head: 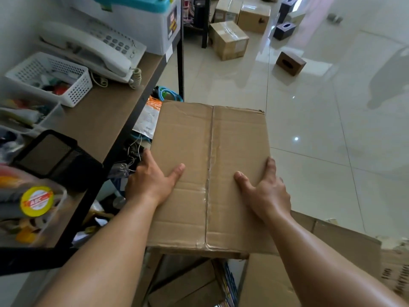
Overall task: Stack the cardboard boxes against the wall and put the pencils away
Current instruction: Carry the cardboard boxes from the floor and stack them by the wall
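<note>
Cardboard box (210,173): flat top face up, closed, clear tape seam down the middle. Long axis runs away from the person, parallel with the seam; far short end points out over the floor, toward the room beyond. Far right corner torn.

Left hand (150,180): on the box's left long edge, near end. Thumb lies flat on the top face, fingers curl over the side and go out of sight. Right hand (265,191): same hold on the right long edge, thumb on top, fingers wrapped down the side. Box clamped between the two.

Box sits just beside the shelf's front edge, above lower cardboard (265,282); cannot tell whether it rests on that or hangs clear.

Shelf (99,120): brown top, black frame. Along it: pale telephone (88,49) toward the back, white basket (51,78) of small items at the wall edge, black mesh holder (57,158) close to the front edge, yellow tape roll (36,201) at the near end. Bin with teal lid (132,18) at the far end.

Floor (321,129): glossy pale tiles, light glare. Sealed boxes (229,39) grouped at the far side by a black post; small brown tissue box (291,63) apart from them
</note>
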